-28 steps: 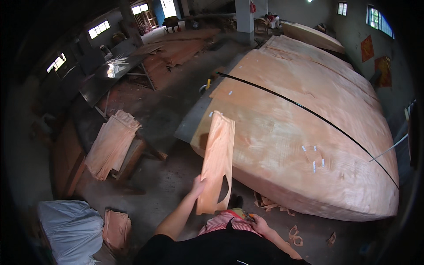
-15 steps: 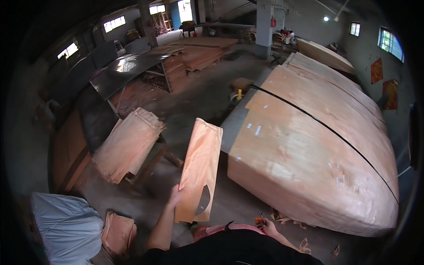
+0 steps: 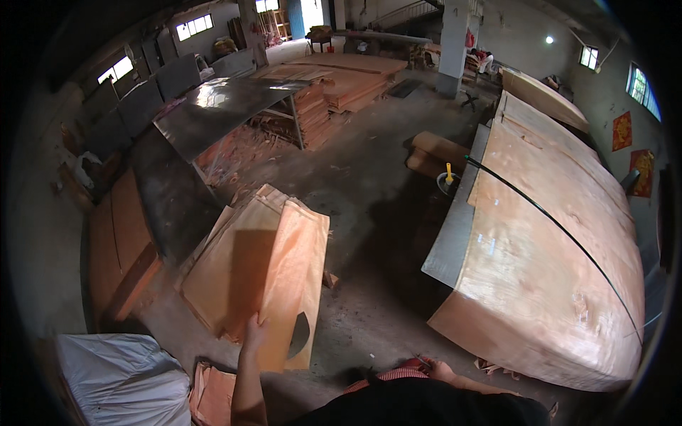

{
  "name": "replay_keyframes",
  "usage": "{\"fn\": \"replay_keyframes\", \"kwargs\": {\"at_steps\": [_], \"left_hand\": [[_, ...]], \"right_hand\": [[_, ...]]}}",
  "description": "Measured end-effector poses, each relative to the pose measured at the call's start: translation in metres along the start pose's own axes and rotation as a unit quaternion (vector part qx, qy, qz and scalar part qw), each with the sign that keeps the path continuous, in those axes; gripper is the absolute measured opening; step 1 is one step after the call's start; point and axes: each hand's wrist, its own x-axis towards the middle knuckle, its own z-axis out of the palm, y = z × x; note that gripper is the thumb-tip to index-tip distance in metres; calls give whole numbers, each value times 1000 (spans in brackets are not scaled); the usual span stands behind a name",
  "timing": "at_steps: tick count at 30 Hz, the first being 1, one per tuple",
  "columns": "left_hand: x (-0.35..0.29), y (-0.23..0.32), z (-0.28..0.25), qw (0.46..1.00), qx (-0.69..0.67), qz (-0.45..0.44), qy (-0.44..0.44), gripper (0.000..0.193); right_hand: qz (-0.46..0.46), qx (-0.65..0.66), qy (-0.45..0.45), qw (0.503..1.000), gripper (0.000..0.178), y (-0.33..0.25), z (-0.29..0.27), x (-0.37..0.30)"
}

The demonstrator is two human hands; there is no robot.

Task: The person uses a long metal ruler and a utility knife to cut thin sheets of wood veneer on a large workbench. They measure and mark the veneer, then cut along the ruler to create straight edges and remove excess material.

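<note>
My left hand [image 3: 256,331] is closed on the edge of a long wood veneer sheet [image 3: 294,266], folded or curled along its length, with a rounded gap near its lower end. The sheet is held upright in front of a stack of veneer sheets [image 3: 238,248] and hides part of it. Close to my body at the lower right, my right hand [image 3: 439,369] is closed around a small tool [image 3: 423,361] with a thin metal tip. Its grip is mostly covered by my fingers.
A large veneer-covered pile [image 3: 547,263] with a black strap [image 3: 547,213] fills the right side. A bucket [image 3: 447,186] with a yellow-handled tool stands beside it. A dark-topped table [image 3: 220,106] is far left. A grey-white cloth-covered bundle [image 3: 121,380] lies lower left.
My view has turned left. The veneer sheet in my left hand has moved left and now overlaps the stack. My right hand stays low by my body with the small tool.
</note>
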Motion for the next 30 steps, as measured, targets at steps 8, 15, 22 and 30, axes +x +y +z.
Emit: {"fn": "replay_keyframes", "kwargs": {"at_steps": [8,15,22,30], "left_hand": [[133,-13,-85,999,17,10,29,25],[234,4,-104,838,535,-70,80,71],[333,30,-3,807,428,373,164,63],[437,113,262,796,363,368,-316,48]], "right_hand": [[-41,44,31,998,22,-74,-35,115],[-124,110,51,985,26,-118,-112,254],[-38,54,28,997,39,-118,-217,355],[26,99,149,984,35,-80,-306,408]]}}
